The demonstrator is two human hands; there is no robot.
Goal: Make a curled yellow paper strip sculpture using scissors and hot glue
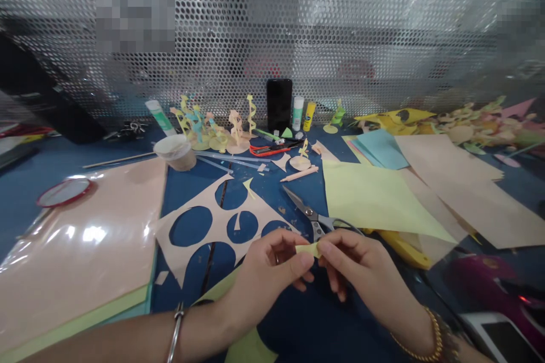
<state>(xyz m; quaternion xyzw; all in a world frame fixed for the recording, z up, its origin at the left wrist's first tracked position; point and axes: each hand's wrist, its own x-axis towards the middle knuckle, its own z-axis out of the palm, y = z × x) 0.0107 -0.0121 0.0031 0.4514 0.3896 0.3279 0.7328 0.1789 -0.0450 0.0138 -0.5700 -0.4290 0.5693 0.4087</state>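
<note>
A small strip of pale yellow paper (307, 249) is pinched between my two hands, low in the middle of the view. My left hand (272, 264) grips its left end between thumb and fingers. At the other end, my right hand (351, 258) closes thumb and forefinger on it. Just beyond the hands lie scissors (313, 214) with grey handles, blades pointing away to the left. To the left is a pale pink sheet with round holes cut out (221, 221). Yellow-green paper (251, 346) lies partly under my left forearm.
Several curled paper figures (200, 125) stand at the back near a black phone (279, 103), glue sticks (298, 112) and a red cutter (268, 150). A tub (175, 153) stands left. Coloured sheets (378, 195) lie right; a wrapped paper stack (85, 249) lies left.
</note>
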